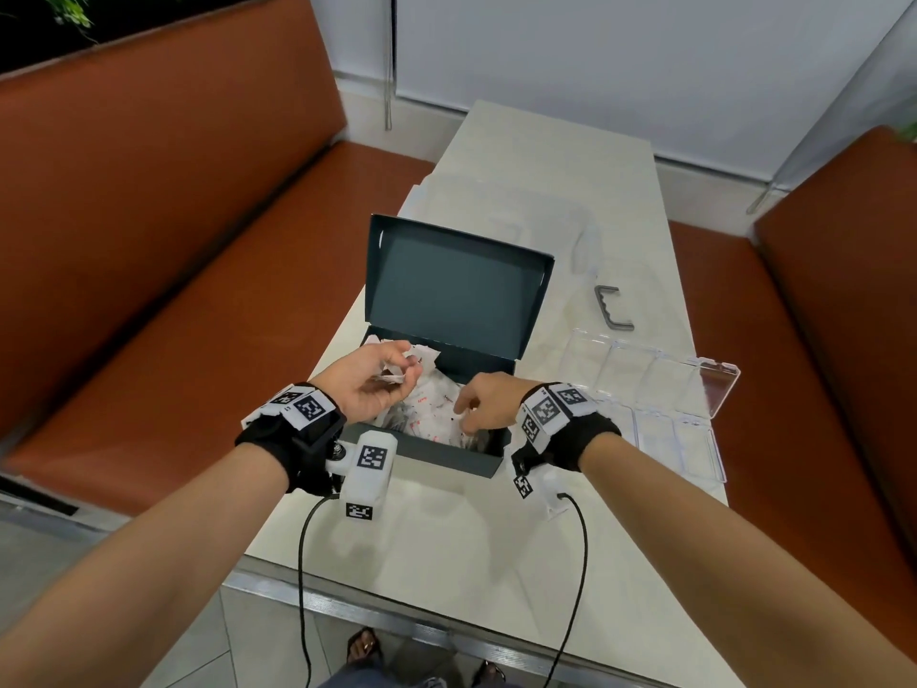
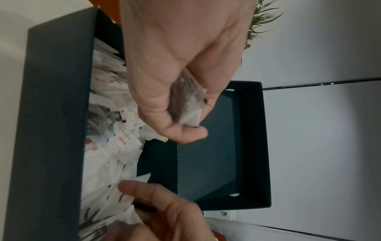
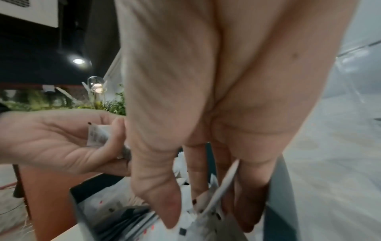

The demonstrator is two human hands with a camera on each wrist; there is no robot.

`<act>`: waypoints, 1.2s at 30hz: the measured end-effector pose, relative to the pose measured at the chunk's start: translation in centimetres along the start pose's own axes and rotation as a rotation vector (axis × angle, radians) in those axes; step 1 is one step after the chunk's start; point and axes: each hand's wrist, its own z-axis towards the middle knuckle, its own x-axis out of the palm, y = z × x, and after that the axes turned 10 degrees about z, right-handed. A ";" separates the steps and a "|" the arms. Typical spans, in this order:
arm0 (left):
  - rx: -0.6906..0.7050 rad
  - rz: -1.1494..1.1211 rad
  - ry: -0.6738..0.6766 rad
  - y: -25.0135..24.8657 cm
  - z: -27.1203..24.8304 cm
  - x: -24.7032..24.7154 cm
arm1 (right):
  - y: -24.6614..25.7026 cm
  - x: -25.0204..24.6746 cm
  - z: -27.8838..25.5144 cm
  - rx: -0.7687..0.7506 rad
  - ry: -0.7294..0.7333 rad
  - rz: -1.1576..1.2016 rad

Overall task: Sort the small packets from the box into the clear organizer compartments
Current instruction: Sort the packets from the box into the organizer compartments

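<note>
Already the left hand (image 1: 369,384) pinched several packets (image 2: 188,101) while the right hand (image 1: 484,404), fingers spread, dug in the box (image 1: 436,451); one could slip.

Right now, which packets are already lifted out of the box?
Only the packets gripped in the left hand, above the box; the other packets lie inside.
</note>
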 end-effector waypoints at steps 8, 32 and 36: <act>-0.079 -0.064 0.013 -0.1 -0.2 -0.3 | 1.4 0.1 0.0 -0.094 0.123 -0.280; 0.007 0.180 0.122 1.7 -1.2 2.8 | -1.2 -2.4 -3.5 -0.184 -0.432 1.309; 0.031 0.166 0.264 2.6 -1.7 5.1 | -1.4 -1.2 -4.3 -0.195 -0.454 1.374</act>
